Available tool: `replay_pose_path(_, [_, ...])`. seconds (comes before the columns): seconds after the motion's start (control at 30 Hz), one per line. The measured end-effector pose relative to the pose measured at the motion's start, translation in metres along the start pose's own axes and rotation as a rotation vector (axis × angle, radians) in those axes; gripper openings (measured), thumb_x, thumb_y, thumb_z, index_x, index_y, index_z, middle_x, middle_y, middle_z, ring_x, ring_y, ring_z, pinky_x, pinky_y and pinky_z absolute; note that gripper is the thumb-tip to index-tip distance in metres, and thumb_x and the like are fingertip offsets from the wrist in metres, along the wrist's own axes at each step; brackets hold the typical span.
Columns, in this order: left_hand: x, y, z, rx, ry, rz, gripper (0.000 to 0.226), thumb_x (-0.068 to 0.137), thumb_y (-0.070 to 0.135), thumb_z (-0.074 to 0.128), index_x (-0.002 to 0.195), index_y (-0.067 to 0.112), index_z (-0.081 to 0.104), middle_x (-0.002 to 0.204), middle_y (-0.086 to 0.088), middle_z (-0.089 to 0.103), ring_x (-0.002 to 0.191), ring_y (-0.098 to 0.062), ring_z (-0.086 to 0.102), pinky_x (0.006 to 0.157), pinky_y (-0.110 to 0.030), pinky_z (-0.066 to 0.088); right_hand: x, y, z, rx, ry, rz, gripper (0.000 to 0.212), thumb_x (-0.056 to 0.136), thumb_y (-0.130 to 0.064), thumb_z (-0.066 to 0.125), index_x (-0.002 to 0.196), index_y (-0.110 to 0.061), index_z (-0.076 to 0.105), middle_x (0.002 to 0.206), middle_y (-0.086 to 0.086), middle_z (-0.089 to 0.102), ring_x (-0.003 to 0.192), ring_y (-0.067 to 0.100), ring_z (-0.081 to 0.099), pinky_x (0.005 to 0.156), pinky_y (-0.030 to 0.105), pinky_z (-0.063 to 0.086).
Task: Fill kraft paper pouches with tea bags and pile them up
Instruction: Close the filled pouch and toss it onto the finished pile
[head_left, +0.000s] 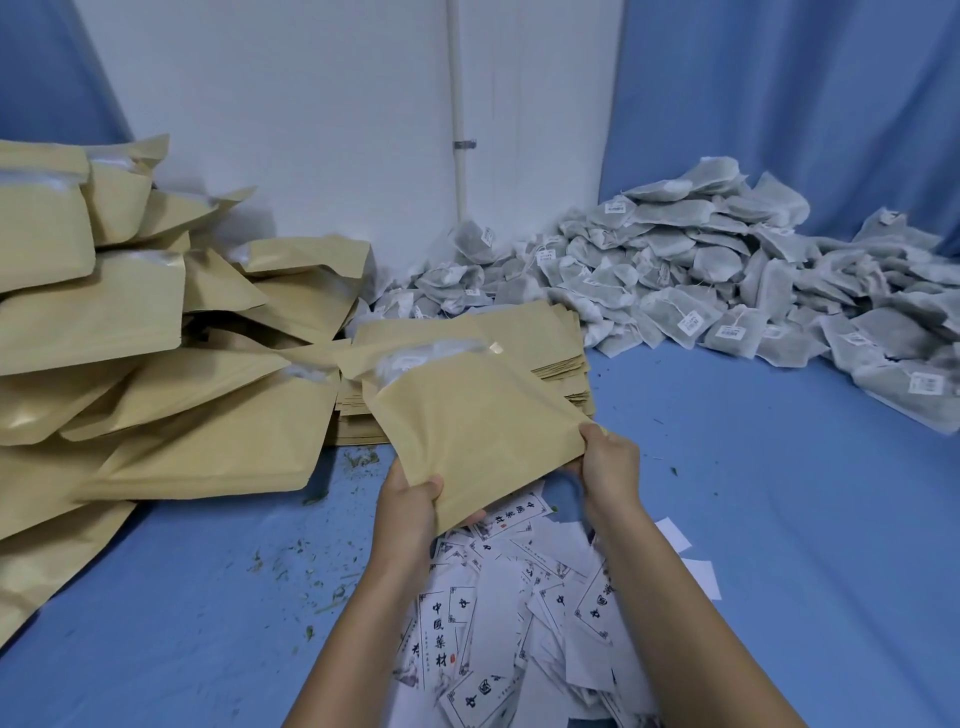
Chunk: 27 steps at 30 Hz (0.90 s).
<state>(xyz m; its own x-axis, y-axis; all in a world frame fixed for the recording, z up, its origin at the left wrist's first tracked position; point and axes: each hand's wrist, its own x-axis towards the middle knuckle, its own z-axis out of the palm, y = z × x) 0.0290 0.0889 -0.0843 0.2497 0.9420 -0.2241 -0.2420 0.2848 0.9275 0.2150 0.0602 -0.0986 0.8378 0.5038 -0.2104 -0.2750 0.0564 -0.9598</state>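
While a big pile of filled pouches (156, 364) already lies at your left and a heap of tea bags (727, 280) still waits, your left hand (410, 499) and right hand (608, 467) pinch the near corners of a stuffed pouch (467, 421) held above the table, its long axis running away from you and its open mouth pointing far-left.

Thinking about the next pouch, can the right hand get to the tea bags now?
Probably yes once it lets go: the right hand grips the pouch, but nothing blocks the tea bags.
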Motion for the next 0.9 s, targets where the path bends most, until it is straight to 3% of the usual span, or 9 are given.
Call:
replay_pose_path(0.13, [-0.002,0.001,-0.001,0.016,0.016,0.032,0.036,0.096,-0.006,0.037,0.118,0.021,0.048,0.104,-0.002,0.062,0.051,-0.014,0.068,0.045,-0.028,0.054,-0.004,0.0,-0.003,0.04,-0.088,0.028,0.033,0.089,-0.01,0.05,0.058,-0.015,0.04,0.042,-0.006,0.042,0.04,0.014,0.043,0.042,0.023,0.039])
replay_pose_path(0.2, [0.0,0.002,-0.003,0.009,0.017,0.057,0.035,0.097,-0.004,0.038,0.121,0.02,0.049,0.109,-0.004,0.062,0.058,-0.018,0.07,0.049,-0.031,0.056,-0.015,-0.001,-0.001,0.103,-0.326,0.125,0.011,0.093,-0.021,0.054,0.087,-0.012,0.057,0.063,0.0,0.068,0.048,0.017,0.063,0.048,0.028,0.053])
replay_pose_path(0.3, [0.002,0.004,-0.001,-0.029,-0.013,0.079,0.035,0.098,-0.001,0.038,0.123,0.021,0.049,0.112,-0.004,0.062,0.061,-0.028,0.07,0.051,-0.033,0.057,-0.026,0.002,0.009,0.036,-0.578,0.189,0.028,0.09,-0.021,0.061,0.114,-0.009,0.054,0.101,0.014,0.069,0.063,0.024,0.068,0.052,0.027,0.054])
replay_pose_path(0.53, [0.032,0.029,0.019,-0.151,-0.205,0.191,0.039,0.094,-0.004,0.044,0.119,0.025,0.053,0.119,-0.004,0.062,0.093,-0.024,0.069,0.066,-0.04,0.058,0.0,-0.044,0.052,0.071,-0.562,0.055,0.018,0.09,0.006,0.046,0.09,-0.011,0.052,0.06,-0.004,0.058,0.038,0.003,0.048,0.032,0.016,0.033])
replay_pose_path(0.6, [0.064,0.053,0.035,-0.284,-0.319,0.205,0.047,0.094,-0.003,0.046,0.132,0.024,0.042,0.127,-0.008,0.059,0.1,-0.025,0.067,0.071,-0.04,0.057,0.033,-0.072,0.082,0.186,-0.539,0.043,0.018,0.092,0.006,0.044,0.1,-0.006,0.054,0.077,0.002,0.064,0.059,0.009,0.06,0.041,0.018,0.047])
replay_pose_path(0.67, [0.106,0.085,0.055,-0.265,-0.35,0.164,0.065,0.096,0.012,0.05,0.147,0.027,0.013,0.142,-0.014,0.044,0.112,-0.031,0.06,0.089,-0.045,0.052,0.071,-0.098,0.113,0.376,-0.466,0.076,0.028,0.098,-0.006,0.044,0.125,0.0,0.046,0.112,0.011,0.058,0.093,0.018,0.06,0.075,0.021,0.056])
replay_pose_path(0.73, [0.145,0.104,0.063,0.235,-0.274,0.19,0.086,0.093,0.032,0.056,0.15,0.022,-0.008,0.152,-0.01,0.029,0.127,-0.029,0.047,0.105,-0.042,0.038,0.107,-0.109,0.129,0.272,-0.312,0.047,0.044,0.097,-0.024,0.05,0.135,-0.005,0.039,0.134,0.012,0.042,0.115,0.021,0.051,0.097,0.025,0.048])
replay_pose_path(0.83, [0.172,0.074,0.053,1.31,-0.432,0.388,0.089,0.085,0.05,0.061,0.151,0.015,0.012,0.154,-0.004,0.025,0.136,-0.021,0.034,0.111,-0.033,0.029,0.122,-0.093,0.117,-0.25,-0.178,-0.133,0.033,0.096,-0.026,0.047,0.123,-0.008,0.055,0.111,0.01,0.054,0.1,0.025,0.058,0.059,0.007,0.038])
replay_pose_path(0.9, [0.174,0.041,0.045,1.676,-0.48,0.529,0.072,0.089,0.054,0.051,0.146,0.016,0.029,0.153,-0.006,0.03,0.135,-0.021,0.035,0.11,-0.034,0.031,0.131,-0.066,0.101,-0.556,-0.079,-0.375,0.034,0.092,-0.015,0.046,0.123,-0.007,0.058,0.114,0.01,0.062,0.092,0.019,0.056,0.053,0.014,0.031])
